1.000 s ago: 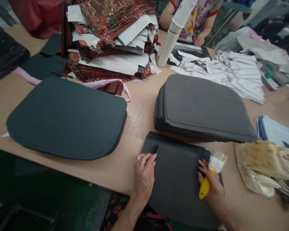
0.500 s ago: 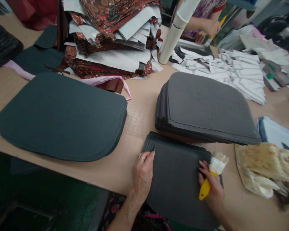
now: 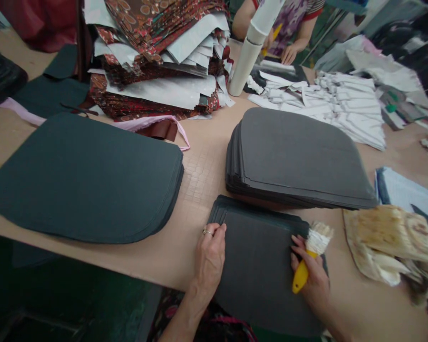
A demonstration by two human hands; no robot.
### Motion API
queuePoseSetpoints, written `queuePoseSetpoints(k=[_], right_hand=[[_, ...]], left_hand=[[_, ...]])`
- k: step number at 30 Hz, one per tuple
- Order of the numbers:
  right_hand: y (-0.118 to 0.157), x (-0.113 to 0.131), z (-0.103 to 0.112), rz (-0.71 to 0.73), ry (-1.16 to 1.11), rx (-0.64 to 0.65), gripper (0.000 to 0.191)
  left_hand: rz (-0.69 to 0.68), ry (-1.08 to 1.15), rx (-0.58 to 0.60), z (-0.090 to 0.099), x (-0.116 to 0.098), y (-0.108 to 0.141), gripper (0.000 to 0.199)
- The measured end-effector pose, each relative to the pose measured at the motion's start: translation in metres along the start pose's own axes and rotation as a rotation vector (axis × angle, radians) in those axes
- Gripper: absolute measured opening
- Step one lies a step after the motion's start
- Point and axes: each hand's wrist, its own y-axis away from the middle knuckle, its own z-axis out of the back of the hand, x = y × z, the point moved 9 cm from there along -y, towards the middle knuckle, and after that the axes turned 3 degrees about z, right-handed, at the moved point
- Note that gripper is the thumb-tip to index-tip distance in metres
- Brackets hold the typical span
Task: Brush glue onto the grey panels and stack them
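Observation:
A stack of dark sheets (image 3: 260, 266) lies at the table's front edge, its far layers fanned out. At its left edge, my left hand (image 3: 211, 249), with a ring on one finger, pinches the top sheet. My right hand (image 3: 310, 270) holds a brush (image 3: 306, 259) with a yellow handle and whitish bristles, while its fingertips touch the stack's right edge. Just beyond is a taller stack of grey sheets (image 3: 303, 152) with rounded corners. A wide stack of dark green sheets (image 3: 85, 175) lies to the left.
Patterned pieces (image 3: 157, 61) are piled at the back left, beside a white pipe (image 3: 249, 57). White strips (image 3: 342, 104) spread across the back right. A stained cloth (image 3: 388, 237) lies at right. Across the table, another person's hand (image 3: 289, 53) rests near a dark piece.
The view has shifted slightly. My hands keep the same hold on the sheets and brush. Across the table, the other person's hands and yellow-handled brush have moved left.

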Motion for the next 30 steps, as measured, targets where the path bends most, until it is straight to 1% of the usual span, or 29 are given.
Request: queuePoseSetpoints(k=[3,6,8,11,13,16,18,20,21,22,23,24,26,28,30], right_hand=[[0.002,-0.003,-0.003,-0.012,0.011,-0.002,0.019],[0.003,-0.006,-0.006,-0.038,0.000,-0.011,0.019],[0.001,-0.005,-0.007,-0.031,-0.036,0.003,0.020],[-0.005,0.001,-0.004,0.008,-0.090,0.019,0.022],[-0.012,0.010,-0.001,0.031,-0.110,0.030,0.022],[-0.025,0.036,0.001,0.048,-0.138,0.018,0.019],[-0.035,0.059,-0.001,0.043,-0.163,-0.004,0.016],[-0.044,0.076,-0.007,0.031,-0.193,-0.008,0.015],[-0.048,0.080,-0.010,0.037,-0.212,0.004,0.015],[-0.050,0.079,-0.013,0.036,-0.227,0.015,0.015],[-0.050,0.072,-0.014,0.023,-0.238,0.021,0.016],[-0.047,0.058,-0.011,-0.013,-0.243,0.012,0.015],[-0.032,0.012,0.003,-0.174,-0.239,-0.059,0.015],[-0.005,-0.038,0.022,-0.377,-0.234,-0.173,0.022],[0.025,-0.070,0.035,-0.493,-0.236,-0.244,0.032]], left_hand=[[-0.005,-0.021,-0.002,0.004,-0.001,-0.004,0.023],[-0.020,-0.064,-0.005,0.007,-0.004,-0.007,0.036],[-0.092,-0.121,-0.014,0.007,-0.013,-0.007,0.044],[-0.274,-0.171,0.013,-0.001,-0.036,-0.002,0.049],[-0.384,-0.198,0.091,-0.014,-0.049,0.004,0.049],[-0.452,-0.310,0.192,-0.035,-0.056,0.010,0.048],[-0.466,-0.404,0.207,-0.044,-0.054,0.011,0.049],[-0.490,-0.476,0.195,-0.048,-0.051,0.010,0.049],[-0.500,-0.500,0.183,-0.050,-0.050,0.010,0.049],[-0.508,-0.517,0.173,-0.051,-0.048,0.008,0.048],[-0.517,-0.525,0.164,-0.053,-0.047,0.007,0.048],[-0.523,-0.527,0.155,-0.054,-0.045,0.006,0.048],[-0.529,-0.513,0.144,-0.056,-0.044,0.003,0.048],[-0.532,-0.467,0.139,-0.054,-0.045,0.001,0.048],[-0.500,-0.392,0.102,-0.043,-0.045,-0.002,0.050]])
